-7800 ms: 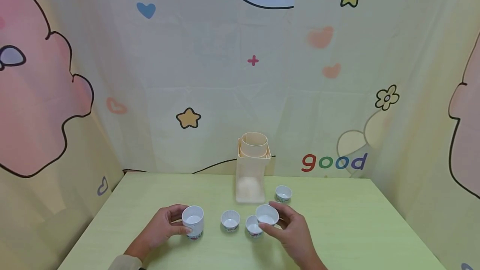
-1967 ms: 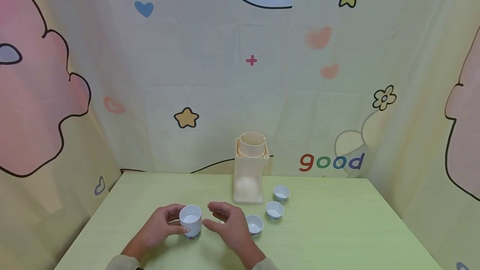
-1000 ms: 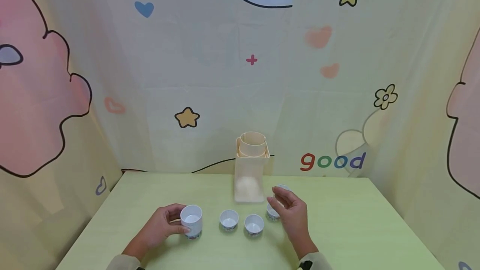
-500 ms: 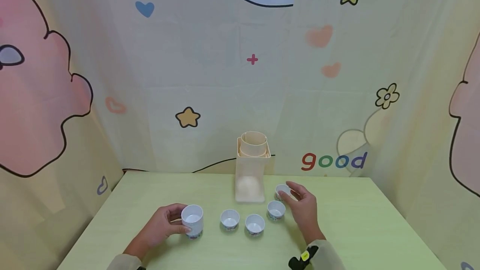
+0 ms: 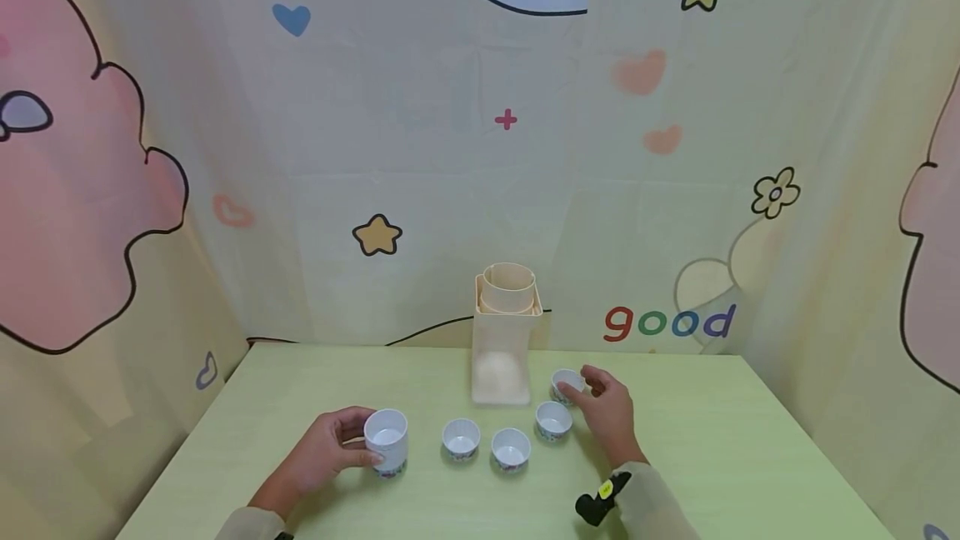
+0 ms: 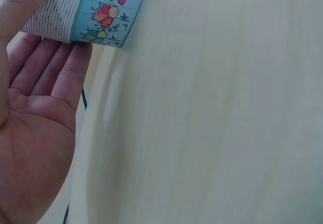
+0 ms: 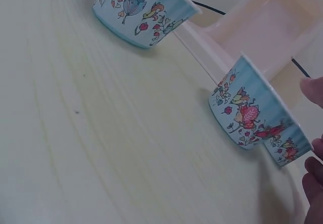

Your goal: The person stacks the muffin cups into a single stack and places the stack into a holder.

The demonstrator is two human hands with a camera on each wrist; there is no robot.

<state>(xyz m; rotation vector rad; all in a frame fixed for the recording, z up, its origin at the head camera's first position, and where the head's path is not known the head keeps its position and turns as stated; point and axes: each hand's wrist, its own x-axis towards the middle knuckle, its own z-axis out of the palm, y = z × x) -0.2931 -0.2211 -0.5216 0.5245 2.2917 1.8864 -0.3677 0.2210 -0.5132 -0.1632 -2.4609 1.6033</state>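
Observation:
In the head view my left hand (image 5: 337,448) holds a stack of white-lined paper baking cups (image 5: 386,432) upright at the left. The left wrist view shows many nested rims in the stack (image 6: 55,12) and a light-blue floral print on the lowest cup. My right hand (image 5: 606,415) pinches the rim of the rear paper cup (image 5: 566,379), which sits on the table. In the right wrist view, fingertips (image 7: 317,148) are at that cup's edge, and another floral cup (image 7: 247,105) partly covers it.
Single cups stand in front: a left one (image 5: 461,437), a middle one (image 5: 511,448) and a right one (image 5: 553,419). Behind them is a cream plastic stand (image 5: 500,357) with a round tube on top. A printed cloth (image 5: 420,148) backs the pale green table (image 5: 720,448).
A cup my right hand held earlier now stands before the rear cup. That hand went to the left cup, then moved right and back to the rear cup. My left hand stayed put.

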